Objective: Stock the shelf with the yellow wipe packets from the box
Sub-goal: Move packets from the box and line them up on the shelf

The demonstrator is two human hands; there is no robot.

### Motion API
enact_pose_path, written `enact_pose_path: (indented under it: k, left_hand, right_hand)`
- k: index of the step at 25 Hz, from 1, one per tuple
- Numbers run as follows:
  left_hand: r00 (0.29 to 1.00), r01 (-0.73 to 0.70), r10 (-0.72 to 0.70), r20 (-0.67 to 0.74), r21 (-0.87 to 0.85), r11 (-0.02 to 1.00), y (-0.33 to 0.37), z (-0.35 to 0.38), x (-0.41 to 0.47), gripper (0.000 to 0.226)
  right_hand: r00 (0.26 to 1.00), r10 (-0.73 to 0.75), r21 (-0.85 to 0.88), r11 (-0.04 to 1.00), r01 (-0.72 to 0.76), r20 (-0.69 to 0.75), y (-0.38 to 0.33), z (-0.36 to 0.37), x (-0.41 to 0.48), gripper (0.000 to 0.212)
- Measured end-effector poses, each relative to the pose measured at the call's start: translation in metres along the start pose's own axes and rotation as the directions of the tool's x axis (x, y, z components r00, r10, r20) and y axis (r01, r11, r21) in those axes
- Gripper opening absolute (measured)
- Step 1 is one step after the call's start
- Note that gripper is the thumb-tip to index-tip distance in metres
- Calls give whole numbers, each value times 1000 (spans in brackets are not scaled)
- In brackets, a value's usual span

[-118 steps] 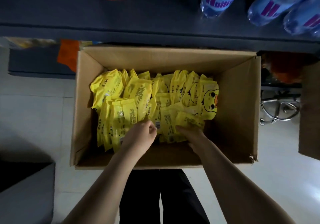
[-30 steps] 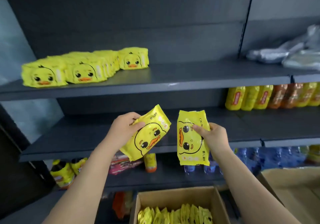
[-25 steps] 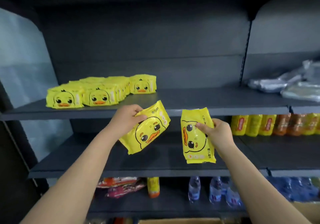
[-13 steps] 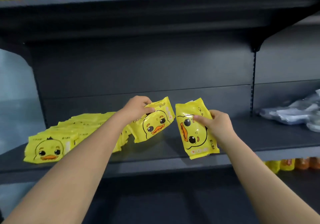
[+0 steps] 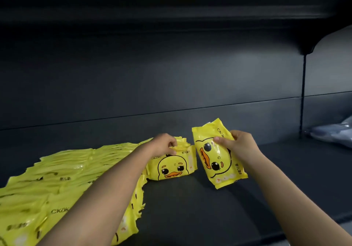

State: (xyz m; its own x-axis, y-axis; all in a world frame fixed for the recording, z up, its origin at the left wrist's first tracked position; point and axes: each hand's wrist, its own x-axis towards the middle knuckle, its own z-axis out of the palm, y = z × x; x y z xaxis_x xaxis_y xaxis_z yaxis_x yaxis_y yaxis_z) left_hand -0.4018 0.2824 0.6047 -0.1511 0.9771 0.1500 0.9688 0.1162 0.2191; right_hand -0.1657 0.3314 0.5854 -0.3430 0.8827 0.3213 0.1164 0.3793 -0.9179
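My left hand (image 5: 163, 145) pinches the top edge of a yellow duck-face wipe packet (image 5: 172, 166) that stands upright on the dark shelf (image 5: 209, 205), at the right end of a row of several yellow packets (image 5: 62, 171). Just to its right my right hand (image 5: 238, 143) grips a second yellow packet (image 5: 213, 160), tilted, with the duck face sideways. Whether its lower end touches the shelf board I cannot tell. The box is out of view.
The shelf's dark back panel (image 5: 171, 74) rises behind the packets, and the shelf above (image 5: 171, 2) overhangs them. Clear plastic-wrapped goods (image 5: 335, 133) lie at the far right past an upright post (image 5: 302, 97). Bare shelf board lies right of the row.
Both hands moved forward over the shelf. The left packet went from tilted in the air to standing at the row's right end. The right packet stays held beside it.
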Motion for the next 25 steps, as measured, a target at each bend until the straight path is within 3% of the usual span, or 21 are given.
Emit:
enact_pose_path:
  k: [8,13,18,22,25]
  left_hand:
    - [999,-37,37,7,165,986,-8,0,14,32]
    - [991,24,-15,-136,67,997,-13,-25,-7,17]
    - [953,172,-142,-268,91,981,-44,-49,-45,18]
    - [943,208,-177,-281,86,974,-57,-49,-69,19]
    - [947,190,-166,-276,65,980,-57,-45,-80,19]
  right_hand:
    - [999,-8,-50,999,10,47,15,13,19,14]
    - [956,-76,-230,962,145,284,-14,28,28,17]
    - [817,-142,-525,702,480,559,-26,101,46,47]
    - [767,-273,-650,412,638,580,-6,132,38,65]
    - [806,-290,-689,417,592,516,4,115,31,75]
